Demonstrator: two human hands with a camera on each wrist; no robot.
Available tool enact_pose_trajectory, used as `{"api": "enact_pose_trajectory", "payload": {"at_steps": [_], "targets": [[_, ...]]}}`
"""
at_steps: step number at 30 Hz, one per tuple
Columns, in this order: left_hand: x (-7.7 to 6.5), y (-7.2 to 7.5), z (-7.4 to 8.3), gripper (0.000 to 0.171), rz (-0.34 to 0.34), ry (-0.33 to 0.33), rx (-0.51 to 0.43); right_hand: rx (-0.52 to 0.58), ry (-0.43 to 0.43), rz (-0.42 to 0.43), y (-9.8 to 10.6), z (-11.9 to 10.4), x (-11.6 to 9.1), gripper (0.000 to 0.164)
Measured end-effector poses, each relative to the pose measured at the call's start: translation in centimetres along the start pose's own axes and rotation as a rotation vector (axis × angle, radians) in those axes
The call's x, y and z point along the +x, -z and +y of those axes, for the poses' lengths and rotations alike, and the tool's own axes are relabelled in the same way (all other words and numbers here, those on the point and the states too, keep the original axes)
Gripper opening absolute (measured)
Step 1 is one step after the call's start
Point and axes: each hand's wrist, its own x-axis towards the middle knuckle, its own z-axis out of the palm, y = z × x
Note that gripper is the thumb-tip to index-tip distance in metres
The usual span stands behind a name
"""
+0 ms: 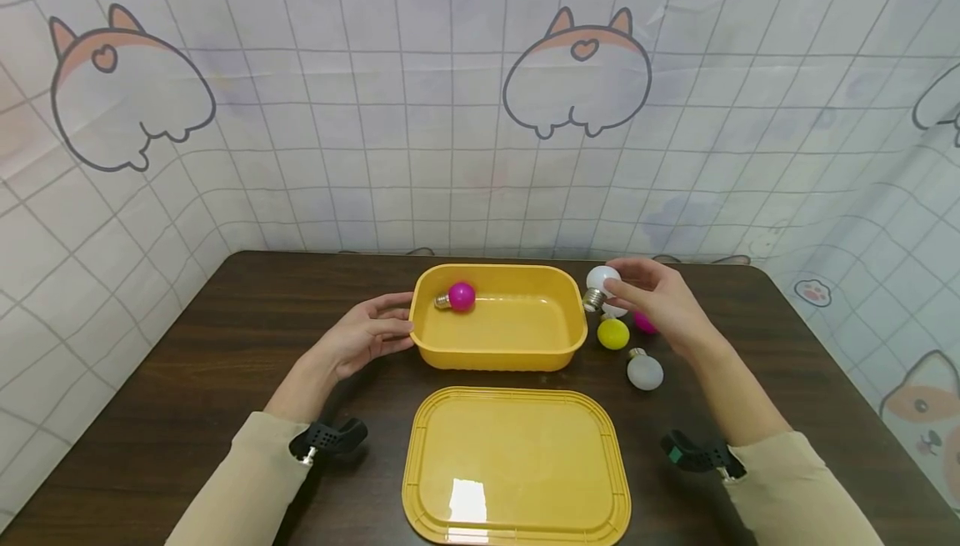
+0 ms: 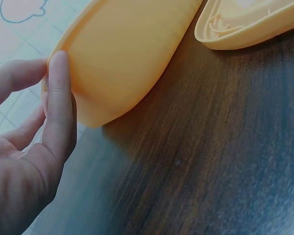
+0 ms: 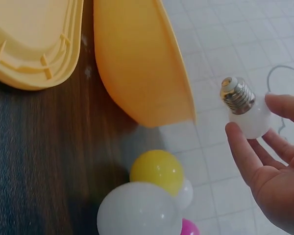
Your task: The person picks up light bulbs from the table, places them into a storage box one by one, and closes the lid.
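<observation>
A white light bulb (image 3: 250, 117) with a silver screw base is pinched between the thumb and fingers of my right hand (image 1: 660, 300), just past the right end of a yellow box (image 1: 498, 360). Its base points down and left in the head view. My left hand (image 1: 363, 336) rests its fairly straight fingertips against the box's left end, outside the rim. Inside the box, toward the left, lies a magenta bulb (image 1: 462, 297). To the right of the box are a yellow bulb (image 1: 612, 334), a larger white bulb (image 1: 645, 371) and a partly hidden magenta bulb (image 1: 643, 323).
In front of the box, a yellow lid (image 1: 517, 463) lies flat on the dark wooden table (image 1: 187, 371). Another white bulb (image 3: 185, 194) is mostly covered by the yellow one. Behind the table hangs a white grid-patterned cloth (image 1: 420, 154).
</observation>
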Motion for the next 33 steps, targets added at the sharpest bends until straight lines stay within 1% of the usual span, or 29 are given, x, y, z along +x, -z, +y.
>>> {"api": "enact_pose_trajectory", "payload": {"at_steps": [5,16,24,33], "targets": [[0.0,0.0,0.0,0.065,-0.001,-0.001,0.002,0.023,0.009,-0.01,-0.4,-0.3,0.1,0.052],[0.1,0.0,0.0,0.065,-0.005,0.003,0.001,0.025,0.007,-0.043,-1.7,-0.5,0.8,0.05],[0.2,0.0,0.0,0.066,-0.006,-0.001,0.0,0.046,0.017,-0.077,-2.4,-0.6,1.2,0.056],[0.2,0.1,-0.1,0.065,0.001,0.003,-0.001,0.059,0.013,-0.093,-3.2,-0.5,1.5,0.049]]}}
